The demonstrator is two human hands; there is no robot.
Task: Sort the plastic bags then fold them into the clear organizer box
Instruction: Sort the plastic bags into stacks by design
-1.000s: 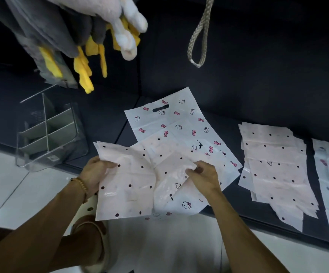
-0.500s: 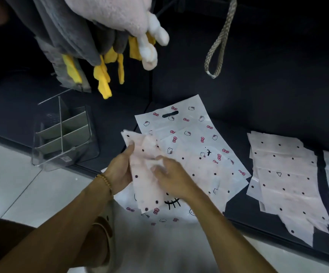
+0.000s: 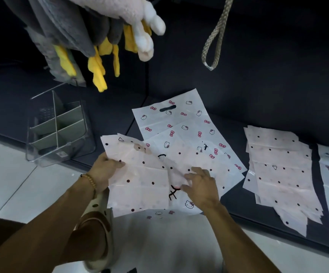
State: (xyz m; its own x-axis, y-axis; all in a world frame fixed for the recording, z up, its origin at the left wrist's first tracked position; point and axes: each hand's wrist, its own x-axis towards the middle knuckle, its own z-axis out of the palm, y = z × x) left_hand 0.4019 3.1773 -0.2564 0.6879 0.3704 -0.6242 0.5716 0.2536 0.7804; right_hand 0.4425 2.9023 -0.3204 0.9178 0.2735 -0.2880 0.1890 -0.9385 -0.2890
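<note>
left hand [image 3: 105, 170] pinching dotted bag [image 3: 140, 182]; right hand [image 3: 201, 186] spread, pressing; peel clear of kitty bags [image 3: 181, 125]; move to dotted stack [image 3: 281, 174].

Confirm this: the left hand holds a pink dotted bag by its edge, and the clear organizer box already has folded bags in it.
Not quite. The left hand does hold the pink dotted bag by its edge, but the head view shows no bags in the clear organizer box.

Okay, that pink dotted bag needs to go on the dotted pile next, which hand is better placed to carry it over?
Probably the left hand: it already grips the pink black-dotted plastic bag by its edge. The right hand only rests fingers on it, though it is nearer the pink dotted pile.
</note>
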